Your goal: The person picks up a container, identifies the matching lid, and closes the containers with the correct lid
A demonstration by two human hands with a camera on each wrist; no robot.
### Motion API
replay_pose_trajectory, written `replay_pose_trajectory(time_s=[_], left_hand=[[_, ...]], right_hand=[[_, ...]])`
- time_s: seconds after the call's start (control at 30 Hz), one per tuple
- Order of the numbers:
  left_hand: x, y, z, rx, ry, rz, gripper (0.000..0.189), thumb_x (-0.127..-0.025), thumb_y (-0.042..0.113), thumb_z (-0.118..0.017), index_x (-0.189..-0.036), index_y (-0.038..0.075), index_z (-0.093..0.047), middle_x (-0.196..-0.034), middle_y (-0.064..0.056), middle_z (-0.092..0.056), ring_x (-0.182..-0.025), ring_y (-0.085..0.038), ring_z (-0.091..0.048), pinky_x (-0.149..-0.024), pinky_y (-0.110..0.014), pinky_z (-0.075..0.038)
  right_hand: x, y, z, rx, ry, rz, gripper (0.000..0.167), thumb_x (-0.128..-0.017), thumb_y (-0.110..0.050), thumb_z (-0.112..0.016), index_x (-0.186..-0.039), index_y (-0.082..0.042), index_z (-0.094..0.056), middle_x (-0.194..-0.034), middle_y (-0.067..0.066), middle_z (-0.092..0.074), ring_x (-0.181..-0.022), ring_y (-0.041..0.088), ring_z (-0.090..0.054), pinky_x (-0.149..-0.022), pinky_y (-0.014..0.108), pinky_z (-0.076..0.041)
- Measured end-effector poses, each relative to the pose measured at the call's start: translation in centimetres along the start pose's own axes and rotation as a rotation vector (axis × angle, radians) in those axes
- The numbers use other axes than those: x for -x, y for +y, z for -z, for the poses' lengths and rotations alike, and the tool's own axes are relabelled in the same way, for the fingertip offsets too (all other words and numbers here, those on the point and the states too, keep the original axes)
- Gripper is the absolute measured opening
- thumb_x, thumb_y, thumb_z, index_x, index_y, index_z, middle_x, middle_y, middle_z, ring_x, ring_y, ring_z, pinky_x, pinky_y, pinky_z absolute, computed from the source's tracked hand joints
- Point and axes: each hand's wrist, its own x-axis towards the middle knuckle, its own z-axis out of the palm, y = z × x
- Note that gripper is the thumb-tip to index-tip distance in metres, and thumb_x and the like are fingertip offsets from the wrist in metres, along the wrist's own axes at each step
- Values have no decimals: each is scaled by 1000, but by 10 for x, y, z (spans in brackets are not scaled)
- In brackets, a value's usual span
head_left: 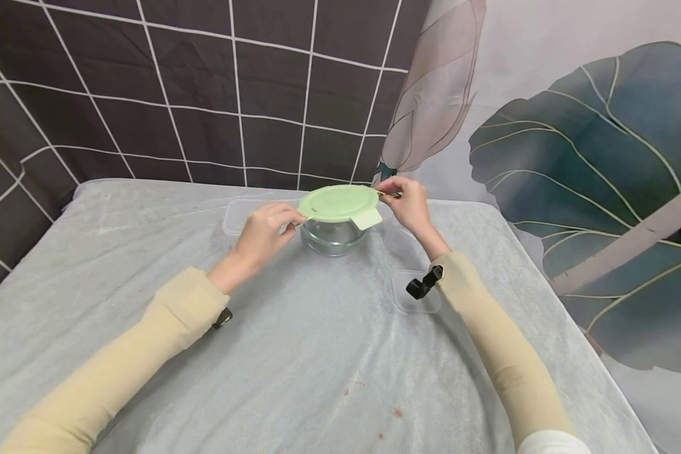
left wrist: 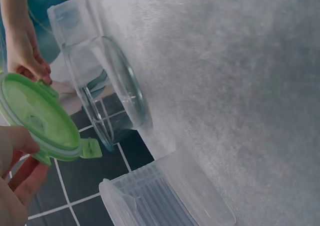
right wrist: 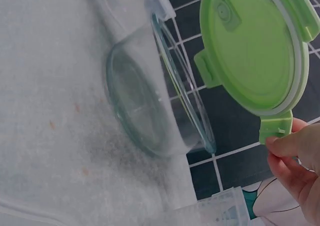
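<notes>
A round green lid (head_left: 338, 203) with side flaps is held level above a round clear glass bowl (head_left: 333, 243), with a gap between them in both wrist views. My left hand (head_left: 265, 233) pinches the lid's left flap between thumb and fingers. On the opposite side, my right hand (head_left: 407, 203) pinches another flap (right wrist: 275, 128). The lid's underside, with a pale seal ring round its edge, shows in the right wrist view. The glass bowl (left wrist: 117, 94) stands on the grey cloth, and nothing shows inside it.
A clear plastic container (head_left: 239, 217) stands left of the bowl, partly behind my left hand. Another clear container (head_left: 400, 243) stands to the right, under my right wrist. A flat clear lid (head_left: 413, 301) lies nearer on the cloth-covered table (head_left: 295, 366). Dark tiled cloth hangs behind.
</notes>
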Motion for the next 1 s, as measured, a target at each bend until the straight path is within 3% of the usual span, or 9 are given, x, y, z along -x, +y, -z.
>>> replay_pose_trajectory(time_s=[0.2,0.5,1.0], left_hand=[[3,-1,-5,-77,-20,-61,25,-71,-16,-63,-84,2,-74,-84,-9,-73,-83,-28,-66,-76,-40,-56],[8,-2,-10,-131,-73,-56,21,-74,-13,-64,-82,3,-74,-83,-9,-72,-82,-27,-66,-75,-41,-57],[13,-6,-15,-138,-128,-53,20,-75,-12,-66,-82,4,-75,-81,-6,-71,-81,-24,-65,-74,-38,-57]], right_hand=[[-5,5,-6,21,-51,11,13,-83,5,-68,-94,0,-72,-95,17,-74,-87,28,-71,-77,32,-59],[-10,9,-16,73,-130,6,16,-83,6,-67,-95,-2,-73,-96,16,-74,-89,30,-71,-80,40,-58],[-8,13,-25,88,-244,-21,22,-82,9,-62,-100,0,-71,-105,16,-71,-92,31,-71,-80,40,-59]])
